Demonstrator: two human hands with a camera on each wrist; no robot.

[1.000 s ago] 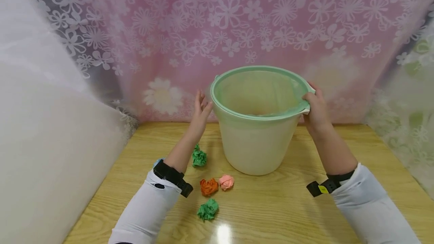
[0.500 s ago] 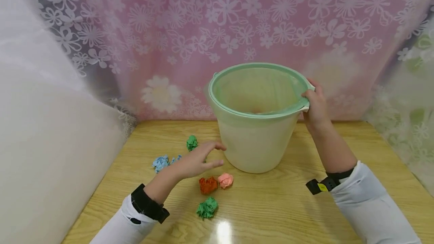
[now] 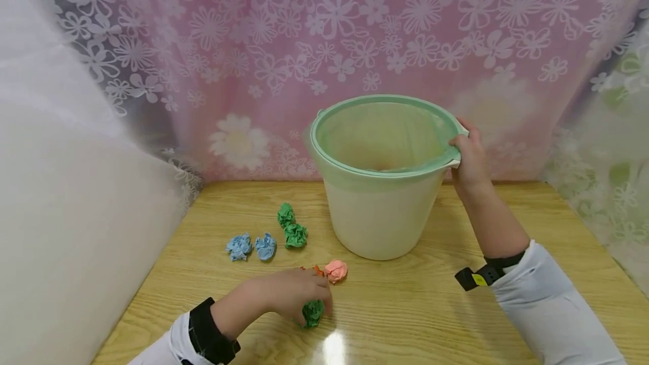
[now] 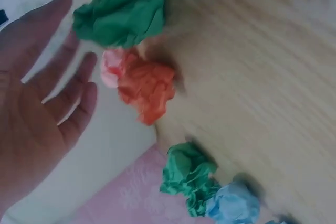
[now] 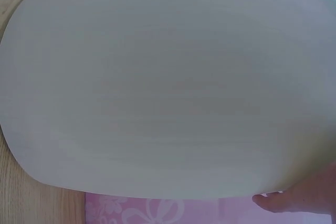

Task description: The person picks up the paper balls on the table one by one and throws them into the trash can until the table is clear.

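Observation:
A pale bucket (image 3: pixel 380 216) with a light green rim stands upright on the table. My right hand (image 3: pixel 472 156) grips its rim at the right side, thumb over the edge. Low in the head view, my left hand (image 3: pixel 299 293) is over a crumpled green paper ball (image 3: pixel 312 314). The left wrist view shows its fingers (image 4: pixel 79 100) spread and loosely bent beside that green ball (image 4: pixel 123 14), not closed round it. An orange paper ball (image 4: pixel 147 90) lies just beyond, mostly covered by the hand in the head view. Touching it is a pink paper ball (image 3: pixel 336 270).
Two green paper balls (image 3: pixel 296 236) lie left of the bucket, with two blue paper balls (image 3: pixel 239 247) farther left. A pink flowered curtain (image 3: pixel 284 72) hangs behind the wooden table (image 3: pixel 405 308). A white sheet (image 3: pixel 76 185) borders the left side.
My left hand has come down from beside the bucket's rim to the green paper ball at the front, uncovering the blue balls. My right hand keeps its grip on the bucket.

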